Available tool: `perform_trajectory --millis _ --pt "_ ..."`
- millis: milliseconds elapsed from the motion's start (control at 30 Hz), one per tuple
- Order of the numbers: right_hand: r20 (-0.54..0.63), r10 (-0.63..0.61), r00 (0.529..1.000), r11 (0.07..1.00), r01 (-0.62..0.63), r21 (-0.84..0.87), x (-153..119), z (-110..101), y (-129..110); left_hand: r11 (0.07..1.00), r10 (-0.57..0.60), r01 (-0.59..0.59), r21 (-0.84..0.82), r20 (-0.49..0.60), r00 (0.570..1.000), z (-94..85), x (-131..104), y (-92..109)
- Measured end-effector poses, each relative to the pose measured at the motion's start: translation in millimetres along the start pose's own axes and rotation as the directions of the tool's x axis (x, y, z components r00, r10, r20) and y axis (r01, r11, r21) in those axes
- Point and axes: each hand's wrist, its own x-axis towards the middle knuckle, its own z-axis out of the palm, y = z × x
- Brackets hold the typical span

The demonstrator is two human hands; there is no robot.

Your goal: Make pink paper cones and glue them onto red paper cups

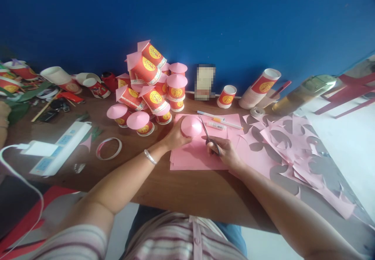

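Note:
My left hand (175,135) is closed on a shallow pink paper cone (191,126); whatever lies under the cone is hidden. Around the handles of a pair of scissors (207,131) the fingers of my right hand (224,150) are wrapped. The blades point up and away, close to the cone's right side. Both hands are over a stack of pink paper sheets (199,159). Just beyond them lie a glue stick (216,126), a blue-capped marker (205,114) and an orange marker (234,124).
Red paper cups with pink cone tops (150,99) are piled at back left. A plain cup (226,97) and a cup stack (260,88) stand near the blue wall. Cut pink scraps (293,146) cover the right side. A power strip (61,148) and tape roll (108,149) lie left.

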Motion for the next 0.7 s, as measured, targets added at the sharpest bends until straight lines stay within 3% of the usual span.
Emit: perform_trajectory --millis 700 --pt "0.021 -0.005 1.0 1.0 0.004 0.01 -1.0 1.5 -3.4 1.0 -0.004 0.004 0.003 0.035 0.999 -6.3 1.7 -5.1"
